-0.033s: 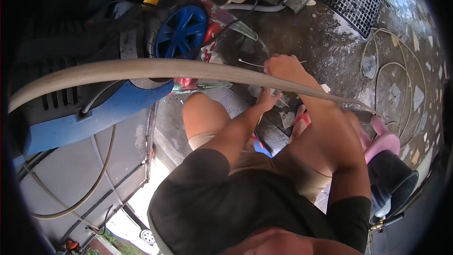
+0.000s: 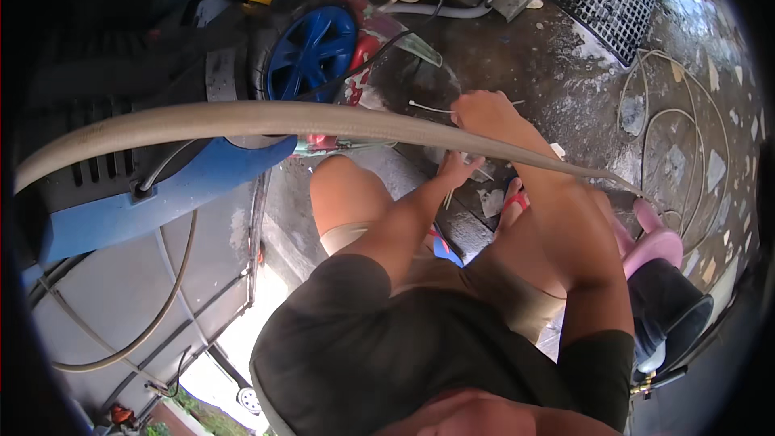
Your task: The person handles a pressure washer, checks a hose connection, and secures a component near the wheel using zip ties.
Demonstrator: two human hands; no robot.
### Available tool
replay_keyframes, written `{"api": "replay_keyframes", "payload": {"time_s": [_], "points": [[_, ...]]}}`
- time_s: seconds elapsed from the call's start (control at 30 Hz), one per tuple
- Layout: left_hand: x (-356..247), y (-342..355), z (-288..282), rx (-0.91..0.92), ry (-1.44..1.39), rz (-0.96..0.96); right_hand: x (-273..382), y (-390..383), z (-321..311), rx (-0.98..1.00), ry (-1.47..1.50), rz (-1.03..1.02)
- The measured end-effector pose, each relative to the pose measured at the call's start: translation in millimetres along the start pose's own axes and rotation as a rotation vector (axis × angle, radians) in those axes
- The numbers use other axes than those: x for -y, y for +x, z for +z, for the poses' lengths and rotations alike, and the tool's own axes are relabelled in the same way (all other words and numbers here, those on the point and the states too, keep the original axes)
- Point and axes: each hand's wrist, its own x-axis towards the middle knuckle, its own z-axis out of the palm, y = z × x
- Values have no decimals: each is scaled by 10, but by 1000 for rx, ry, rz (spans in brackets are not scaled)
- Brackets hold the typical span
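My right hand (image 2: pixel 489 113) is closed around a thin white cable tie (image 2: pixel 429 106). One end with a small head sticks out to the left of the fingers, and a short tip shows on the right. Lower and a little to the left, my left hand (image 2: pixel 457 169) is closed, with several thin pale strips (image 2: pixel 449 197), which look like more cable ties, poking out below and beside it. A thick beige hose (image 2: pixel 323 119) crosses the view close to the camera and passes over the gap between my hands. Hidden fingertips leave the exact grip unclear.
On the left stands a black and blue machine (image 2: pixel 161 186) with a blue-spoked wheel (image 2: pixel 312 53). Thin hose loops (image 2: pixel 694 113) lie on the wet floor at right, below a black grate (image 2: pixel 609 8). A pink object (image 2: pixel 654 250) and a black container (image 2: pixel 666 299) are beside my right knee.
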Motion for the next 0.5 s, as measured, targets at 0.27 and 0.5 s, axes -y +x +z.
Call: {"api": "replay_keyframes", "payload": {"time_s": [0.27, 0.5], "points": [[-27, -313, -266, -552, -26, -220, 508, 523, -25, 346, -23, -309], [-966, -1336, -1263, -837, -97, 25, 687, 660, 144, 332, -19, -649]]}}
